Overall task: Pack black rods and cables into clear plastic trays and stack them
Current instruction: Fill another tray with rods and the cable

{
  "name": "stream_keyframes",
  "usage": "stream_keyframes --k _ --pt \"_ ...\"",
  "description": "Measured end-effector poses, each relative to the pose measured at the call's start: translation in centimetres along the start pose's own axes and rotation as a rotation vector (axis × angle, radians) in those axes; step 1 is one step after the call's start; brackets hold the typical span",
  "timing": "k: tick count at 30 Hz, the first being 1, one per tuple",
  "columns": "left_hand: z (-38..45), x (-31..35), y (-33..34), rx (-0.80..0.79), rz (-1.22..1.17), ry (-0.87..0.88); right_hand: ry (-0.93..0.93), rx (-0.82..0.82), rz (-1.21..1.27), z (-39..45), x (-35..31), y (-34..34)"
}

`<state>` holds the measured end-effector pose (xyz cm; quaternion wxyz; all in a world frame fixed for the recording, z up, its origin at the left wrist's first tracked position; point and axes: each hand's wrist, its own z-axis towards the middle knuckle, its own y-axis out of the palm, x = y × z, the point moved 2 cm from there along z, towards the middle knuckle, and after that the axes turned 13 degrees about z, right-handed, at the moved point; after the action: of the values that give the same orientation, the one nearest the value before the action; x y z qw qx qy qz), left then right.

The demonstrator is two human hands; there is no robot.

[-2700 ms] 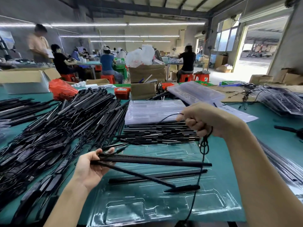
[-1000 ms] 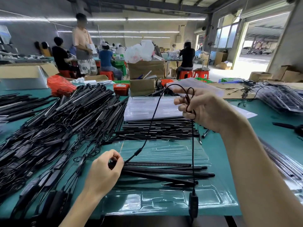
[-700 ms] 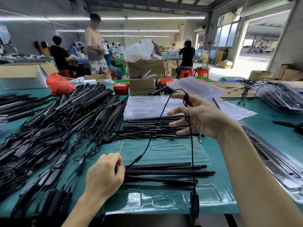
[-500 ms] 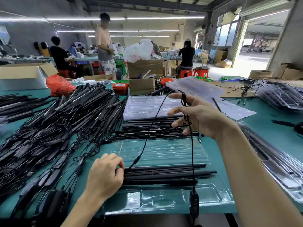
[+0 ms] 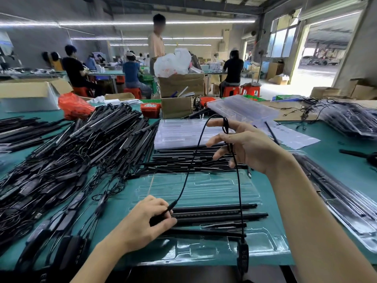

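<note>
Green matting covers the work table (image 5: 336, 166), and nearest its front edge lies a clear plastic tray (image 5: 265, 245) holding several black rods (image 5: 216, 216) side by side. The left hand (image 5: 146, 223) sits at their left ends, fingers curled round the rod tips where a thin black cable (image 5: 190, 168) joins. That cable rises in an arc to the right hand (image 5: 251, 148), which hovers above the tray with fingers spread and relaxed (the cable loops over them), then drops to a small black box (image 5: 242, 255) hanging past the table edge. Behind the tray lies a loose row of rods (image 5: 189, 160), then a stack of empty trays (image 5: 183, 133). A big heap of rods and cables (image 5: 71, 160) fills the left side. Farther off, seated workers (image 5: 130, 76) face other benches.
</note>
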<state>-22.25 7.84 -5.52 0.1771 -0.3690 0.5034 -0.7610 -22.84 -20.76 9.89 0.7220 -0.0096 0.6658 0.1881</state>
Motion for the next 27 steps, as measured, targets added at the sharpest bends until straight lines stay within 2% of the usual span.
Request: stream_keyframes --k 8,13,19,23,27 --pt "0.2 -0.1 0.5 0.046 0.005 0.021 0.02 -0.01 0.035 -0.2 0.6 -0.7" --pt "0.4 0.2 0.5 0.045 0.098 0.022 0.006 -0.001 0.098 0.0 1.9 -1.0" --pt "0.1 0.0 1.3 -0.069 0.459 -0.005 0.013 0.027 0.127 0.0 2.4 -1.3" --pt "0.4 0.0 1.4 -0.088 0.518 0.006 0.011 0.021 0.13 -0.1 2.3 -1.3" --pt "0.5 -0.1 1.5 -0.118 0.479 -0.017 -0.003 0.02 0.145 0.1 2.4 -1.1"
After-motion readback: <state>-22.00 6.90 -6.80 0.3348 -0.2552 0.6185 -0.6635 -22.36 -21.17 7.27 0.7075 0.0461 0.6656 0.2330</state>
